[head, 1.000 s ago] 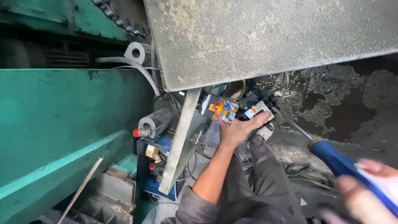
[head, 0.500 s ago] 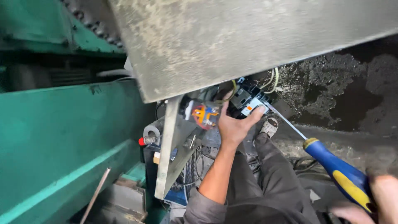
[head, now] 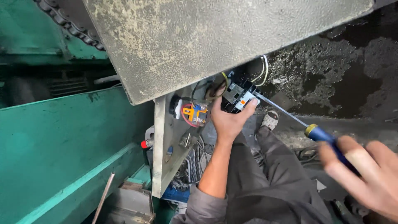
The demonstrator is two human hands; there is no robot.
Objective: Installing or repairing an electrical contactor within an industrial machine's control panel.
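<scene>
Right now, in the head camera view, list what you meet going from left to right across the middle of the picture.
Green machine body → grey metal bracket → orange and blue electrical part → left hand on the black electrical block → grey shoe → screwdriver → right hand.

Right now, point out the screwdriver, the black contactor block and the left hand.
screwdriver (head: 321, 135): head view, on the blue handle.
black contactor block (head: 235, 94): head view, on its black front face.
left hand (head: 228, 120): head view, on the back of the hand.
</scene>
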